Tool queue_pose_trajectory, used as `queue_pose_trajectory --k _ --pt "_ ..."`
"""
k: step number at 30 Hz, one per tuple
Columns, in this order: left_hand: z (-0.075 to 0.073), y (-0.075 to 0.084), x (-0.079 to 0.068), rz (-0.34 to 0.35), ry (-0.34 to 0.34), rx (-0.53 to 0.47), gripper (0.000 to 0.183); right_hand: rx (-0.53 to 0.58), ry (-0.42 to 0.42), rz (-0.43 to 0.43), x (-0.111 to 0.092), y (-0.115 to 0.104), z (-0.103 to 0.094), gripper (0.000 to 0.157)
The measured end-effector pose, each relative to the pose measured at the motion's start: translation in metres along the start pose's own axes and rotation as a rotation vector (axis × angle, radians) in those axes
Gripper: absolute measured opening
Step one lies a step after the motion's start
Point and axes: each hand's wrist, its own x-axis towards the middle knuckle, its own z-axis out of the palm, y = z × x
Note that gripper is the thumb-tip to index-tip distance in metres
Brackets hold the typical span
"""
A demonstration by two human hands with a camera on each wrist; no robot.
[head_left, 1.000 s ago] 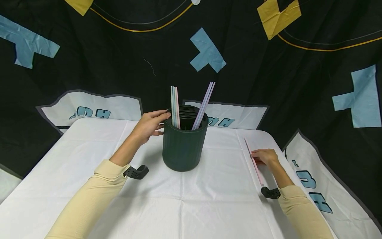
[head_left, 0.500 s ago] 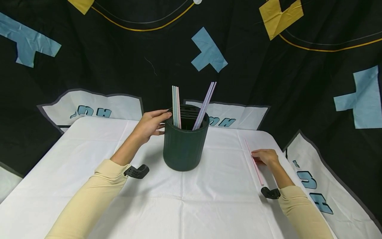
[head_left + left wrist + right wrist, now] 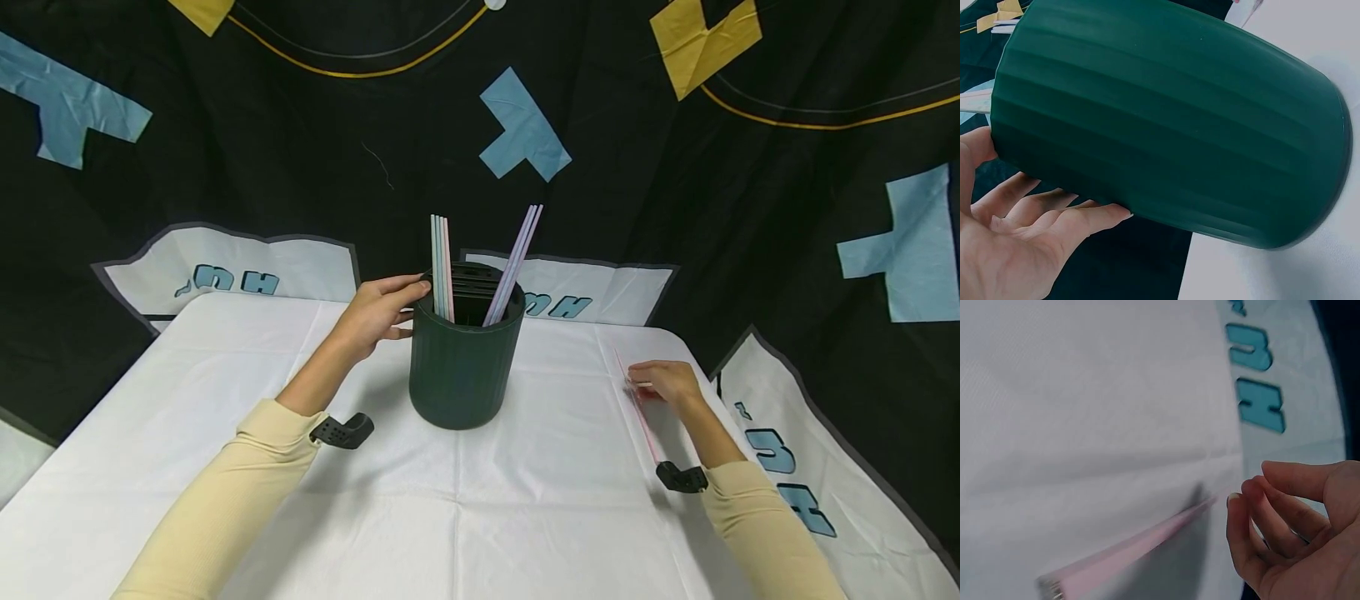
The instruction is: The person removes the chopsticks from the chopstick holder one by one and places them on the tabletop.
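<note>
A pink stick [image 3: 1122, 550] lies low at the right side of the white table [image 3: 540, 500], its long axis running mostly away from the person: the far end points forward and a little left, the near end back toward the camera on the right wrist [image 3: 681, 477]. The right hand [image 3: 667, 382] is just over and beside its middle, fingers loosely bent with a gap between the tips; the wrist view shows nothing in its grasp, though whether a fingertip brushes the stick cannot be told. Well to the left stands a green container [image 3: 465, 375], upright, its axis near vertical. The left hand [image 3: 378, 317], spread and only slightly bent, rests its fingertips against the rim and side. Inside, a group of pale sticks [image 3: 442, 267] rises almost straight at the left, while lilac sticks [image 3: 516, 262] slant up toward the right. Behind the table hangs a black cloth [image 3: 337, 167] with blue patches [image 3: 525, 129].
</note>
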Motion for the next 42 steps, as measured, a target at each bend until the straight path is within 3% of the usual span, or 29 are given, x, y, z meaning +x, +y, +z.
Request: queue_pose_trajectory --k 10,19,28,35,42 --pt "-0.001 0.001 -0.001 0.003 0.001 0.008 0.054 0.037 -0.103 -0.079 -0.012 -0.055 0.006 0.044" --pt "-0.001 0.001 -0.001 -0.002 0.004 0.013 0.054 0.109 -0.205 -0.167 -0.035 -0.117 0.02 0.049" --pt "-0.002 -0.001 0.0 0.001 -0.004 0.011 0.057 0.229 -0.255 -0.258 -0.057 -0.17 0.035 0.041" --pt "-0.001 0.001 -0.001 -0.006 0.005 0.025 0.057 0.3 -0.249 -0.309 -0.073 -0.201 0.049 0.041" --pt "0.001 0.001 -0.001 -0.007 0.008 0.029 0.055 0.394 -0.279 -0.325 -0.077 -0.217 0.062 0.033"
